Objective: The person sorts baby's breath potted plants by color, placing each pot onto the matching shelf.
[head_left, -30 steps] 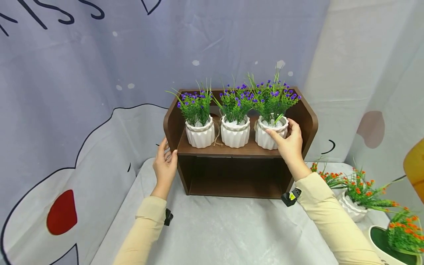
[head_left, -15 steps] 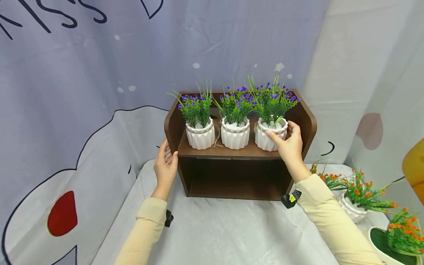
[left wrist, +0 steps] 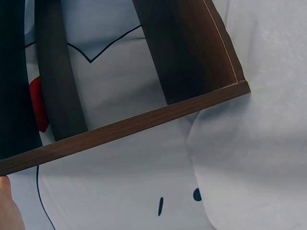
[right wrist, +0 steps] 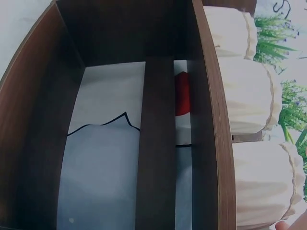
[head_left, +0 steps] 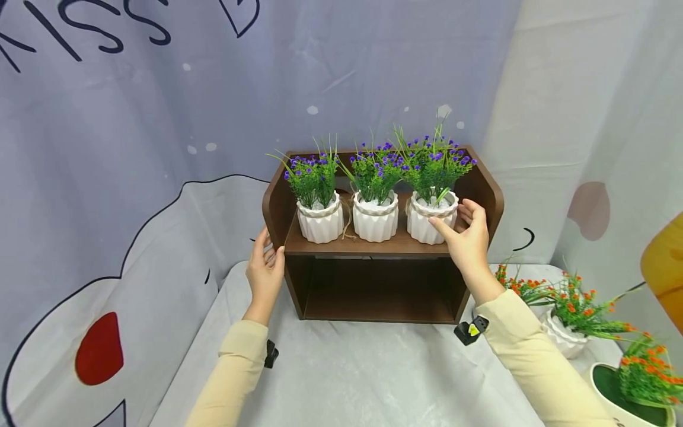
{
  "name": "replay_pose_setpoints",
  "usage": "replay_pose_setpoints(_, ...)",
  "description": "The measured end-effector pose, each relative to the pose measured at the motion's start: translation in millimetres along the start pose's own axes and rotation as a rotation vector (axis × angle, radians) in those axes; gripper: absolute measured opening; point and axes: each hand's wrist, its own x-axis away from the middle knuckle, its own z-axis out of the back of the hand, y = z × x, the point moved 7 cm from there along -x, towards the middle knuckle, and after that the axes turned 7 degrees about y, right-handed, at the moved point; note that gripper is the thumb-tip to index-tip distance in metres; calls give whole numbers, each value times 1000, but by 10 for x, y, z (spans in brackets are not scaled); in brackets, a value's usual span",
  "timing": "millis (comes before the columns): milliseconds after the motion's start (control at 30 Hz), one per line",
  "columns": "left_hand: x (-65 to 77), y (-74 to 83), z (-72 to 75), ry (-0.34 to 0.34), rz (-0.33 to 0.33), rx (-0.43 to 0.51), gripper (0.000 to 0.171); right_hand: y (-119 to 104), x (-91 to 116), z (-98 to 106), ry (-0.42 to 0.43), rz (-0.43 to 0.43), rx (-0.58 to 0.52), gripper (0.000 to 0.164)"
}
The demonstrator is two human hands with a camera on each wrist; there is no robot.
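Note:
A dark brown two-tier shelf [head_left: 368, 254] stands on the cloth-covered table. Three white ribbed flowerpots with purple flowers line its upper board: a left pot [head_left: 321, 224], a middle pot [head_left: 376, 222] and a right pot [head_left: 424, 228]. My right hand [head_left: 468, 243] is at the right pot, its thumb overlapping the front and its fingers spread a little off the right side. In the right wrist view a fingertip shows close to that pot [right wrist: 261, 187]. My left hand [head_left: 265, 276] rests against the shelf's left side panel, thumb at the front edge.
To the right stand white pots with orange flowers [head_left: 565, 335] and a white oval planter [head_left: 603, 385] with a green inside. A printed curtain [head_left: 224, 107] hangs behind the shelf. The lower compartment [head_left: 379, 290] is open at the front.
The right hand's fingers have loosened and shifted slightly away from the right pot's side. The left hand stays at the shelf's side panel. The head view has shifted a little.

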Motion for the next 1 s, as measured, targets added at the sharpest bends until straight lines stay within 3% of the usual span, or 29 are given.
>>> replay_pose_setpoints(533, 16, -21, 7, 10, -11, -8, 49, -83, 243, 127, 25, 124, -49, 68)
replay_pose_setpoints(1000, 6, 18, -5, 26, -30, -7, 48, -37, 520, 327, 97, 145, -84, 52)
